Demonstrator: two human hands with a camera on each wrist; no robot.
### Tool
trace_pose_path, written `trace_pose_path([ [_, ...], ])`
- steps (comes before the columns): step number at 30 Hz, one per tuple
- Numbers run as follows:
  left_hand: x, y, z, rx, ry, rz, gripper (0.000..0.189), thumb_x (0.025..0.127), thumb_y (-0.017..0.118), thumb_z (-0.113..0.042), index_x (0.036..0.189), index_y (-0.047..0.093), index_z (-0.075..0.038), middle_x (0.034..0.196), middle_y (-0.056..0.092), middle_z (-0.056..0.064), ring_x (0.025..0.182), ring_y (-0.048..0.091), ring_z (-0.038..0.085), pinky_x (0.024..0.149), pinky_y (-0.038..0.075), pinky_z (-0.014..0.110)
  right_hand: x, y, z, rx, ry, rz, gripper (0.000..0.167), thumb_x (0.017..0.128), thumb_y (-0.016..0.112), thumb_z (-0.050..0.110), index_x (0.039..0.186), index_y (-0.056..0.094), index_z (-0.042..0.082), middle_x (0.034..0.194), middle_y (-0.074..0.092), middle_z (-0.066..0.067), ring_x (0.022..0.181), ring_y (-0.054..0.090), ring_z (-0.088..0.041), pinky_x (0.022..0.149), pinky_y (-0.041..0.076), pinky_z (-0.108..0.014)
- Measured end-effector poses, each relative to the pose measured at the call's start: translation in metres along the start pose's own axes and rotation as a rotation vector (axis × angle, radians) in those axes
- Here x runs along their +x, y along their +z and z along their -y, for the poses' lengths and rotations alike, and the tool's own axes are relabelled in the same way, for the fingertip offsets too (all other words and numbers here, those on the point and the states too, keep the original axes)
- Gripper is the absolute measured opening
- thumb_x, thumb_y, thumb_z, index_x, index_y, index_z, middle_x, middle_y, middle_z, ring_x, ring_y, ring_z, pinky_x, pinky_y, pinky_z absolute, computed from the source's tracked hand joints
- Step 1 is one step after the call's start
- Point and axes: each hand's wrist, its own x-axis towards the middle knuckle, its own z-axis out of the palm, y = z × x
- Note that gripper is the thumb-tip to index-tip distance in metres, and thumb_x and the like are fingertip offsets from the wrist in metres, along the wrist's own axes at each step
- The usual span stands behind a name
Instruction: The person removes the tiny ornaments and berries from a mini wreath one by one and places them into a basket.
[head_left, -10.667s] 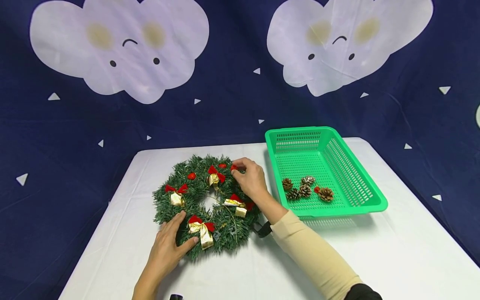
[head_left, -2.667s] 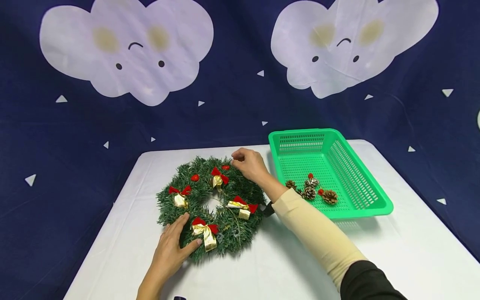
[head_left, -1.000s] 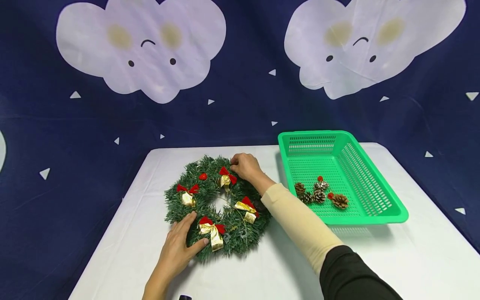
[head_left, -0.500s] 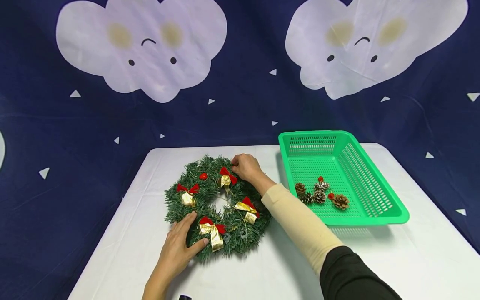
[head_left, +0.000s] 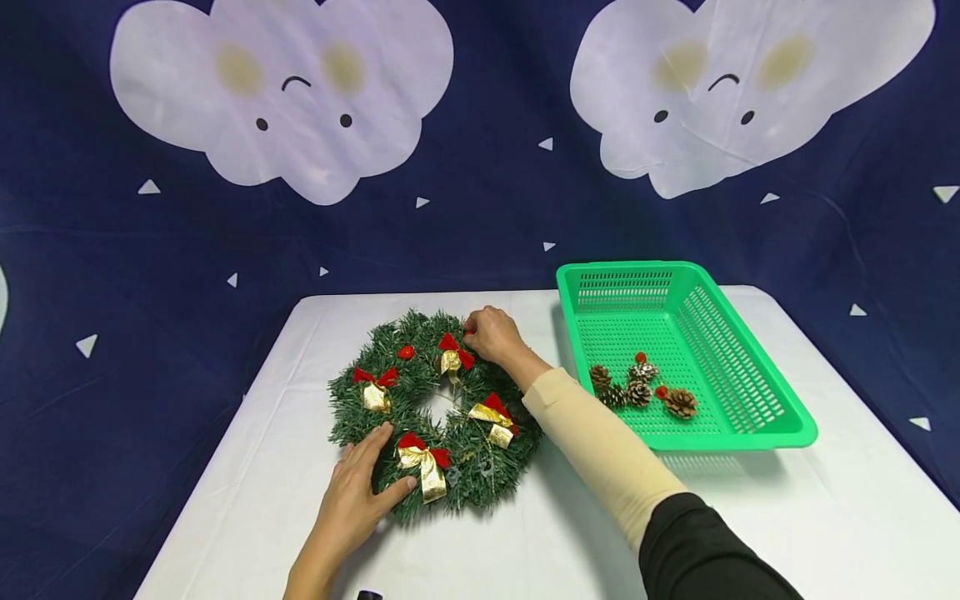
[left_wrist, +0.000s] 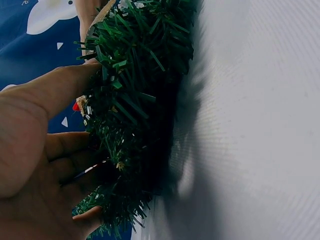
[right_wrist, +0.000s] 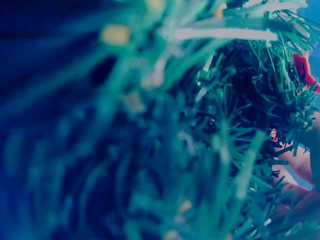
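A green artificial wreath (head_left: 480, 475) lies on the white table, trimmed with several red-and-gold bows (head_left: 423, 467) and a small red ball (head_left: 406, 352). At its far right side, my right hand (head_left: 497, 335) pinches a small red ball (head_left: 468, 328), mostly hidden behind the fingertips. In the right wrist view, blurred wreath needles (right_wrist: 175, 135) fill most of the picture, and part of that hand shows at the lower right. My left hand (head_left: 356, 492) rests on the near left of the wreath with fingers extended and thumb spread, also seen against the needles (left_wrist: 130, 85) in the left wrist view.
To the right stands a green plastic basket (head_left: 720, 358) holding several pine cones (head_left: 681, 403) and small red balls (head_left: 641, 357). A small dark object (head_left: 369, 595) sits at the table's near edge. A dark blue cloth with cloud prints (head_left: 495, 225) hangs behind the table.
About eleven seconds ago one red ball showed in the basket; now two do. My right hand has closed in on the wreath's far right side, covering a ball visible there earlier. My left hand stays put.
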Motion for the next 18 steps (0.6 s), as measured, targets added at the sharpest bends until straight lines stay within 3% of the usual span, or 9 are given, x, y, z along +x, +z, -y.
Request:
trace_pose_path([
  [18, -0.0001, 0.0001, 0.0001, -0.005, 0.001, 0.009, 0.080, 0.079, 0.073, -0.038, 0.144, 0.038, -0.007, 0.147, 0.041, 0.018, 0.136, 0.037, 0.039, 0.114, 0.017, 0.060, -0.0041, -0.0025, 0.0000, 0.084, -0.005, -0.059, 0.023, 0.088, 0.066, 0.023, 0.107, 0.068, 0.011, 0.102, 0.069, -0.008, 0.092, 0.065, -0.023, 0.082, 0.053, -0.037],
])
